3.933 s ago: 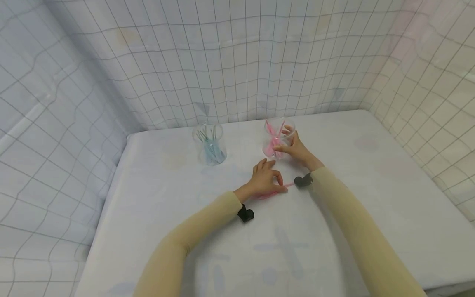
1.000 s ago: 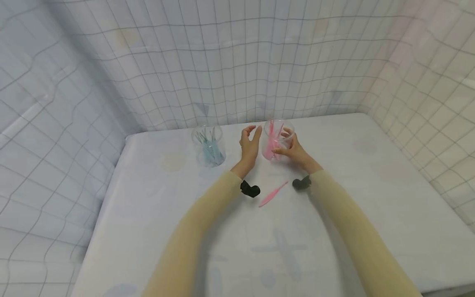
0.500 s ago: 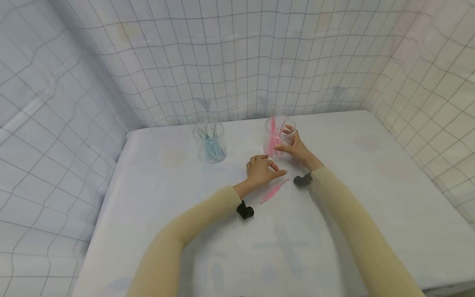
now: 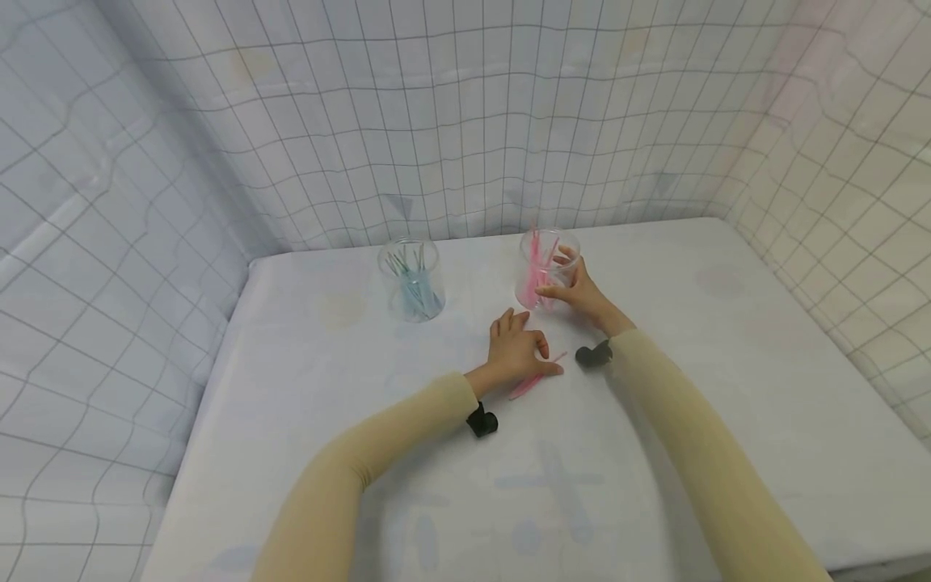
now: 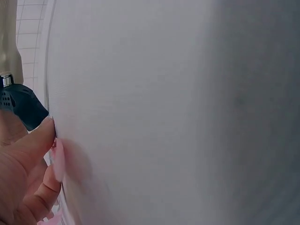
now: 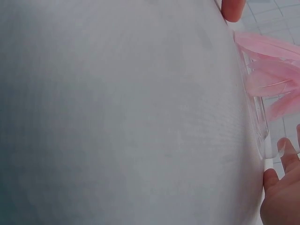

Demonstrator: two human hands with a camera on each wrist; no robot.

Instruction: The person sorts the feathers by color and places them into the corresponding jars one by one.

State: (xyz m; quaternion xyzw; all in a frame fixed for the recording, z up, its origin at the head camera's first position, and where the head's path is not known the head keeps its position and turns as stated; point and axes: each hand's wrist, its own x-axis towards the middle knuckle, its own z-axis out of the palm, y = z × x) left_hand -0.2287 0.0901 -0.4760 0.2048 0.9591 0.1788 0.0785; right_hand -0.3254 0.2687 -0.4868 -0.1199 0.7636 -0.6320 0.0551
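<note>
A pink feather (image 4: 522, 390) lies on the white tabletop between my arms. My left hand (image 4: 512, 356) is low over it, thumb and curled index finger at its shaft. In the left wrist view, the pink feather (image 5: 58, 161) shows between thumb and finger. My right hand (image 4: 587, 297) grips the side of a clear cup (image 4: 520, 275), thumb in front and fingers behind. Several pink feathers (image 4: 534, 279) stand in this cup, one rising above its rim. Pink feathers (image 6: 272, 77) also show through the clear wall in the right wrist view, near right-hand fingers (image 6: 287, 152).
A second clear cup (image 4: 391, 303) with several light blue feathers (image 4: 418, 293) stands on the left. White cloth covers the table (image 4: 291, 420). Grid-patterned curtains (image 4: 465, 121) enclose the back and both sides. Black wrist cameras (image 4: 482, 420) sit close over the surface.
My left hand has come from beside the pink-feather cup down to the feather on the table, its thumb and finger closing there. My right hand keeps its grip on the cup.
</note>
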